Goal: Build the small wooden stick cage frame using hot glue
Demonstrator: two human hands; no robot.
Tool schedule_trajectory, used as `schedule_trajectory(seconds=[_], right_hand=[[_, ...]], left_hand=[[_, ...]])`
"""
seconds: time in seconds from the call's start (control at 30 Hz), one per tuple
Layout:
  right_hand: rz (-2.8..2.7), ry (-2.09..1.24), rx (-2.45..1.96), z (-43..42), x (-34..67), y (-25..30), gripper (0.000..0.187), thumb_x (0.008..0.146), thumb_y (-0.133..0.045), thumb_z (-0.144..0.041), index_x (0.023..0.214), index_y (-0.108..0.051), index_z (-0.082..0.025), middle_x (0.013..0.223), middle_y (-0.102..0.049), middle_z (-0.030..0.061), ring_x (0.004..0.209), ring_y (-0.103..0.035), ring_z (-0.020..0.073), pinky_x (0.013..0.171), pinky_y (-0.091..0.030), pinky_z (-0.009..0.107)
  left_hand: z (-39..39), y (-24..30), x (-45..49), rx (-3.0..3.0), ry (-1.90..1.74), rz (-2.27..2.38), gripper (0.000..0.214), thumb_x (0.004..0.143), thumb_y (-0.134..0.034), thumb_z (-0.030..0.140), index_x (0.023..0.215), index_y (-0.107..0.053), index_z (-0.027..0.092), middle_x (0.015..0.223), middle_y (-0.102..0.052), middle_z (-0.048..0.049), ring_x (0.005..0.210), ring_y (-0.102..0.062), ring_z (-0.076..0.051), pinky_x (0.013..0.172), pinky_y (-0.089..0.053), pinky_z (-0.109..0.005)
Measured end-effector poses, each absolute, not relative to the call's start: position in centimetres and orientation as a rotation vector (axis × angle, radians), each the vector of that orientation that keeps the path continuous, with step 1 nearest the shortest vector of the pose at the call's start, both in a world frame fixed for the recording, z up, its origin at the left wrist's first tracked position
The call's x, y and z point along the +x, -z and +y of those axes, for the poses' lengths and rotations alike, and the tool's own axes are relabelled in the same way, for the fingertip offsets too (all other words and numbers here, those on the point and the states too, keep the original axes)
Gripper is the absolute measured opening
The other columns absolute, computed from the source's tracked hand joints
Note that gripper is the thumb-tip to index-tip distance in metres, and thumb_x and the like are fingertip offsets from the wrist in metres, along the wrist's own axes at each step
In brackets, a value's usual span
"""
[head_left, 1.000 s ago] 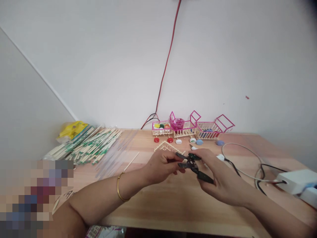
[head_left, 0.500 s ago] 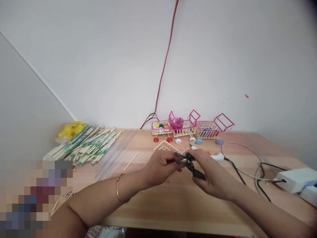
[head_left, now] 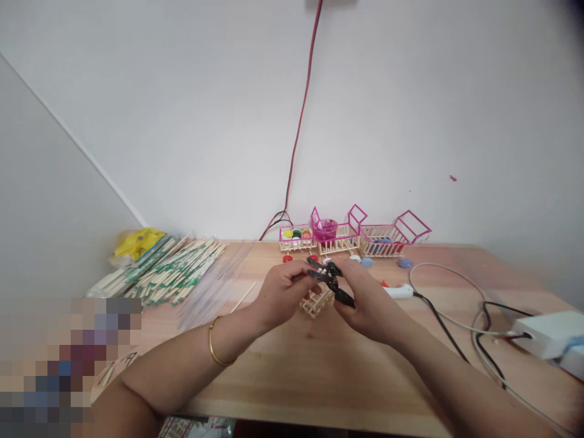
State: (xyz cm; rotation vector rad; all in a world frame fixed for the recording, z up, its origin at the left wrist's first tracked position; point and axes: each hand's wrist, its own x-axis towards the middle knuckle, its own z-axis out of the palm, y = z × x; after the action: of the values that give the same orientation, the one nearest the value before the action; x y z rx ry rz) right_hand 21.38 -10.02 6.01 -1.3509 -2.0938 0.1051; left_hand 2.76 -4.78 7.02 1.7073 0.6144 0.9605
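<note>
My right hand point(head_left: 369, 298) is closed around the dark handles of a pair of pliers point(head_left: 340, 292), probably cutters. Their jaws point left and reach my left fingers. A small stick frame point(head_left: 314, 302), built of pale wooden sticks, shows just below the jaws. My left hand point(head_left: 285, 292), with a gold bangle at the wrist, has its fingers closed on this frame. Where the jaws meet the frame is partly hidden by the fingers.
Stick carts point(head_left: 337, 244) with pink rims stand along the wall. Wrapped chopsticks point(head_left: 182, 271) and clear glue sticks point(head_left: 214, 286) lie left. A white glue gun point(head_left: 400, 291) with a cable is right, near a white power strip point(head_left: 545, 334). One loose stick point(head_left: 244, 297) lies beside my left wrist.
Both hands have shifted slightly left and up with the pliers. The stick frame, seen beyond my hands before, is now turned and hangs below the jaws.
</note>
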Motion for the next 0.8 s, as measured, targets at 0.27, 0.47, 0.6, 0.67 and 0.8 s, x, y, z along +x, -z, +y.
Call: schedule_trajectory(seconds=[0.27, 0.47, 0.6, 0.67, 0.8], right_hand=[[-2.108, -0.139, -1.273, -9.7, 21.3, -5.0, 0.052, 0.069, -0.054, -0.011, 0.119, -0.04, -0.02, 0.111, -0.054, 0.0126, 0.104, -0.051, 0.0288, 0.087, -0.044, 0.045], [-2.235, -0.074, -1.232, -10.1, 21.5, -4.2, 0.054, 0.068, -0.055, -0.011, 0.118, -0.038, -0.02, 0.107, -0.054, 0.0124, 0.098, -0.051, 0.0282, 0.082, -0.044, 0.043], [-2.273, 0.027, -1.197, -10.4, 21.4, -4.4, 0.053, 0.068, -0.055, -0.011, 0.118, -0.037, -0.018, 0.101, -0.054, 0.0122, 0.091, -0.05, 0.0271, 0.076, -0.044, 0.04], [-2.279, 0.071, -1.179, -10.6, 21.4, -4.5, 0.051, 0.07, -0.054, -0.011, 0.117, -0.038, -0.018, 0.098, -0.053, 0.0115, 0.088, -0.049, 0.026, 0.074, -0.043, 0.039], [-2.294, 0.099, -1.174, -10.9, 21.5, -4.3, 0.048, 0.071, -0.053, -0.011, 0.116, -0.038, -0.017, 0.095, -0.053, 0.0112, 0.084, -0.048, 0.0247, 0.071, -0.042, 0.037]], left_hand=[[-5.8, -6.0, 2.8, 1.262, -0.98, 0.568, 0.027, 0.068, -0.076, 0.033, 0.075, -0.06, 0.012, 0.066, -0.066, -0.0027, 0.058, -0.059, -0.011, 0.057, -0.048, -0.023], [-6.1, -3.9, 2.3, 1.117, -0.948, 0.475, 0.027, 0.065, -0.079, 0.024, 0.071, -0.056, 0.012, 0.063, -0.066, -0.0017, 0.054, -0.06, -0.01, 0.054, -0.047, -0.023], [-5.8, -3.0, 1.8, 1.07, -0.868, 0.406, 0.028, 0.066, -0.08, 0.022, 0.071, -0.055, 0.012, 0.064, -0.067, -0.0039, 0.056, -0.061, -0.012, 0.052, -0.047, -0.022], [-5.8, -2.6, 1.7, 1.057, -0.827, 0.362, 0.028, 0.067, -0.079, 0.024, 0.071, -0.054, 0.012, 0.062, -0.067, -0.0039, 0.054, -0.061, -0.012, 0.051, -0.047, -0.022], [-5.6, -2.1, 1.5, 1.065, -0.766, 0.284, 0.031, 0.067, -0.08, 0.028, 0.071, -0.054, 0.012, 0.061, -0.067, -0.0036, 0.052, -0.062, -0.012, 0.05, -0.048, -0.023]])
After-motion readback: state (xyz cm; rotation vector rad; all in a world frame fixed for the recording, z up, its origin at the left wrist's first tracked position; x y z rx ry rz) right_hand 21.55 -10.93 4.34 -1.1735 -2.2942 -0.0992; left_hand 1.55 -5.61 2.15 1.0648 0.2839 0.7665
